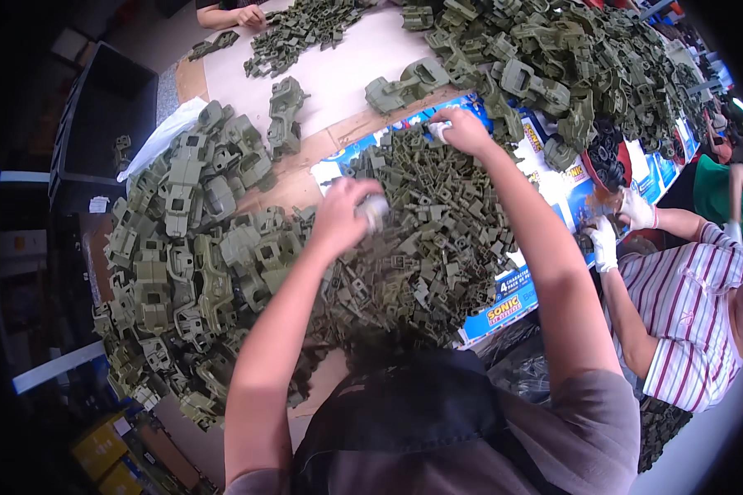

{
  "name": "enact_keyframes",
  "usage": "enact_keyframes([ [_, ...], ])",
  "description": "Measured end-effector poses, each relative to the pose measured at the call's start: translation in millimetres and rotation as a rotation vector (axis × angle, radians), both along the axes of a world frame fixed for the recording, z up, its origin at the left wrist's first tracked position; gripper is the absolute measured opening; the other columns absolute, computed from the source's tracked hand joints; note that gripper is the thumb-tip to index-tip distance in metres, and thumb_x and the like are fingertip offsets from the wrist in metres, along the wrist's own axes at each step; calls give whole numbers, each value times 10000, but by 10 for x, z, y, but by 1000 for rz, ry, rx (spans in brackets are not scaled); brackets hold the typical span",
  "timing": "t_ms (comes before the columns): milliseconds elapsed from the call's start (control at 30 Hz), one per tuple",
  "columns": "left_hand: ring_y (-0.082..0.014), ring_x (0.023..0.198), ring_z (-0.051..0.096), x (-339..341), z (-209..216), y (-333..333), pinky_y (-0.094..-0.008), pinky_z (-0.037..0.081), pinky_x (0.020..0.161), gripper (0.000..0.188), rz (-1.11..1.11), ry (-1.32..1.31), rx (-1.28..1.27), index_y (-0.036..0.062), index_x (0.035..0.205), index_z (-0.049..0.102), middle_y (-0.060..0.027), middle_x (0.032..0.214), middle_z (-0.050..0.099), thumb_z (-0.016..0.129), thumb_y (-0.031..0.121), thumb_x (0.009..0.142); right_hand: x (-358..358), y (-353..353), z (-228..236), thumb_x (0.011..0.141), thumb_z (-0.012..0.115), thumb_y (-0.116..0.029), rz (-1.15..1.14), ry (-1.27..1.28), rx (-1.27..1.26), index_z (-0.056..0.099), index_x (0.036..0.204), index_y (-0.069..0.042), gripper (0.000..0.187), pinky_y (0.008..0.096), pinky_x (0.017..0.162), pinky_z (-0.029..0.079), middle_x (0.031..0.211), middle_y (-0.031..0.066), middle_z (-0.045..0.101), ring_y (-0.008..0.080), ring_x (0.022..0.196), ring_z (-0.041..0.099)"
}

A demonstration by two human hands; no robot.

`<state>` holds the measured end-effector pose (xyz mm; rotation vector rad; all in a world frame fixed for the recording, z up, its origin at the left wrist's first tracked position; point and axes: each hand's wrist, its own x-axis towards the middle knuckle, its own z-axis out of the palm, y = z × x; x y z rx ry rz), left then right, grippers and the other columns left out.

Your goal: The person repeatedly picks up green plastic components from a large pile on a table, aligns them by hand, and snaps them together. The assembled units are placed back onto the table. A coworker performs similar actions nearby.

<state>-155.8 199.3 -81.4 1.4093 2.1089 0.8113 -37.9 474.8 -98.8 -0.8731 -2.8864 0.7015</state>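
A heap of small olive-green plastic parts (437, 214) lies in front of me on blue and white printed card sheets (504, 309). Over the heap's left side is my left hand (343, 219), its fingers curled and smeared by motion, with something whitish at the fingertips. My right hand (462, 130) reaches to the far edge of the heap. Its fingers are bent together, with white wrapping on them; whatever they pinch is hidden. Larger olive-green vehicle body shells (182, 186) are piled to the left of my left hand.
More vehicle shells (520, 78) form a tall pile at the far right. A co-worker's gloved hands (607, 239) work at the right beside a red tub of black wheels (609, 161). Another person's hand (250, 16) rests at the far side. A black crate (107, 107) stands at the left.
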Motion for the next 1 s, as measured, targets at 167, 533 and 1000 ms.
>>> enact_keyframes([
  [167, -422, 1329, 182, -530, -998, 684, -568, 164, 1048, 497, 391, 77, -421, 351, 1349, 365, -146, 1450, 251, 453, 429, 866, -654, -366, -526, 784, 422, -621, -124, -349, 172, 511, 1246, -327, 555, 460, 983, 363, 1303, 166, 467, 333, 1158, 484],
  [533, -279, 1225, 438, 293, -260, -185, -510, 174, 1078, 476, -25, 44, -175, 145, 1310, 450, -132, 1316, 473, 506, 317, 869, 295, -1292, 187, 761, 615, -225, 326, -69, -81, 351, 1355, -222, 651, 438, 916, 321, 1190, 132, 523, 313, 1137, 479],
  [1000, -297, 1153, 483, -2017, -852, 502, -461, 327, 983, 911, -12, 200, -64, 272, 1417, 256, -134, 1217, 532, 651, 47, 628, -632, -581, 10, 774, 610, -161, 48, -51, -55, 596, 1090, -142, 317, 405, 887, 429, 1019, 160, 571, 327, 1017, 539],
])
